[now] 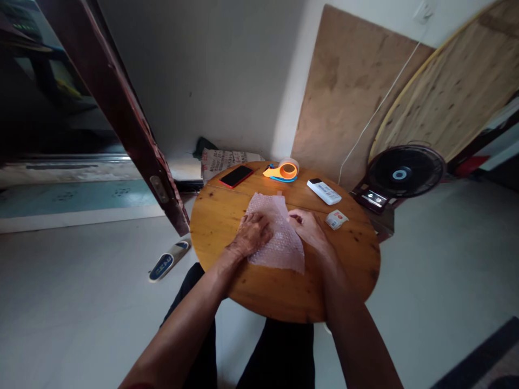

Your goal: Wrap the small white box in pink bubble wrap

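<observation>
A sheet of pinkish bubble wrap [279,251] lies on the round wooden table [259,297] in front of me. My left hand [254,233] rests flat on its left side, fingers stretched out over the bubbles. At the sheet's right edge, my right hand [306,224] has its thumb and fingers curled together, pinching the edge of the wrap. Its fingertips are partly hidden. Just beyond the top edge of the wrap, a small strip that looks like clear tape [279,193] shows against the wood.
Along the table's far side are a red-edged phone [236,176], an orange tape dispenser [287,170] and a white box-shaped device [324,192]. Right of my right hand lies a small white packet [336,219]. A black fan [399,174] stands beyond the table; a slipper [168,262] is on the floor.
</observation>
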Available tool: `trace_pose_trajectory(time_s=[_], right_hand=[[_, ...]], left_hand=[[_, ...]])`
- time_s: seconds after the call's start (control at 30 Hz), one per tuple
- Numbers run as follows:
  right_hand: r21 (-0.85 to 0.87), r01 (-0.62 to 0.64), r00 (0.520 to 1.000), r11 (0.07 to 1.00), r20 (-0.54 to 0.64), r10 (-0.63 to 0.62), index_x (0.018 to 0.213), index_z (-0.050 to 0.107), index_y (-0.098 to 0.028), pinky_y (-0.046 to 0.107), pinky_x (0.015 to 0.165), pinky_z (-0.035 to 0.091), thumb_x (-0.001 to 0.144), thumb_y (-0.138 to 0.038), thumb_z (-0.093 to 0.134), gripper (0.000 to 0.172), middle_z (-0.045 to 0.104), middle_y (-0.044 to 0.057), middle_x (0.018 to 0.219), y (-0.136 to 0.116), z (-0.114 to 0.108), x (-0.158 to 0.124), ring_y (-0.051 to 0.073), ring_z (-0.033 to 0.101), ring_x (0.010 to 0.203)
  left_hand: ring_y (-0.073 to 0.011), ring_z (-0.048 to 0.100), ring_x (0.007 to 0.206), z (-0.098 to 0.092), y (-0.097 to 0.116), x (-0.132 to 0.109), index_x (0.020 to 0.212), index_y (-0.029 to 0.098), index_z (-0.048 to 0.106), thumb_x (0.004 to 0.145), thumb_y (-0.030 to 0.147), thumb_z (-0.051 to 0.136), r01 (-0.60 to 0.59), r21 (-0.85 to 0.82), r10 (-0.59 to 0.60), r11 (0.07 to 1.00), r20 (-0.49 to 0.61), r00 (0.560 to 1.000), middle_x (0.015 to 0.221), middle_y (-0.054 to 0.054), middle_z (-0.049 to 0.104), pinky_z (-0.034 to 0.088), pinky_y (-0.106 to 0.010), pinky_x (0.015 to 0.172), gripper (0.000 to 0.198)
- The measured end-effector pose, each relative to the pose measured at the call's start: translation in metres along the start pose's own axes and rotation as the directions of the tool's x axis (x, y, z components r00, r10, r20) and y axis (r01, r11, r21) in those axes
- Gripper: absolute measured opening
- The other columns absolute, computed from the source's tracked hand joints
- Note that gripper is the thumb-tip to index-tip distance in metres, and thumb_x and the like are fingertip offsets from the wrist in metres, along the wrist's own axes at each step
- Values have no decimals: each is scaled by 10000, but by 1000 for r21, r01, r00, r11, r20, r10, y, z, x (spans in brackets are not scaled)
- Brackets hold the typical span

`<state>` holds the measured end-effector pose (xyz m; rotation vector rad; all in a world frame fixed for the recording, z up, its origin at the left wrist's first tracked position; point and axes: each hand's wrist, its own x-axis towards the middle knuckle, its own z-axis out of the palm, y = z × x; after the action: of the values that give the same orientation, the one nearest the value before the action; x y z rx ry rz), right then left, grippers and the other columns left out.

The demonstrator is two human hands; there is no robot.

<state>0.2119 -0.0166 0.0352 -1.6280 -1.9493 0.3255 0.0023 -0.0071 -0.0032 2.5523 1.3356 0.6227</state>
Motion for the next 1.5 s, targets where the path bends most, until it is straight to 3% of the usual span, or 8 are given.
trace_pose_trajectory(time_s=[0.57, 1.07, 1.5], right_hand=[[-96, -71, 994, 993, 73, 78, 946, 731, -218, 278, 664, 442, 825, -314, 560, 230, 742, 53, 878, 0, -1, -1, 189, 653, 765], [32, 14, 1000, 999, 6, -14, 902, 718, -215, 264, 692, 468, 833, -319, 540, 217, 732, 28, 848, 3, 3, 0, 169, 647, 749], [58, 156, 981, 986, 109, -162, 1020, 689, -223, 246, 677, 453, 847, -311, 565, 231, 719, 30, 945, -16, 18, -4, 137, 612, 719]], left_hand=[[-294, 503, 1169, -1, 1, 0, 1144, 244, 607, 889, 354, 520, -3, 4, 3, 1000, -7, 1000, 1244, -90, 579, 387, -474, 996, 291], [-281, 501, 1175, 0, 1, 0, 1171, 234, 600, 887, 341, 532, -4, -9, 3, 1000, -16, 1000, 1244, -89, 577, 380, -472, 1005, 311], [-279, 500, 1168, 0, 0, 0, 1241, 250, 579, 880, 348, 544, -13, -10, 13, 1000, -27, 1000, 1222, -87, 582, 380, -454, 1003, 376]])
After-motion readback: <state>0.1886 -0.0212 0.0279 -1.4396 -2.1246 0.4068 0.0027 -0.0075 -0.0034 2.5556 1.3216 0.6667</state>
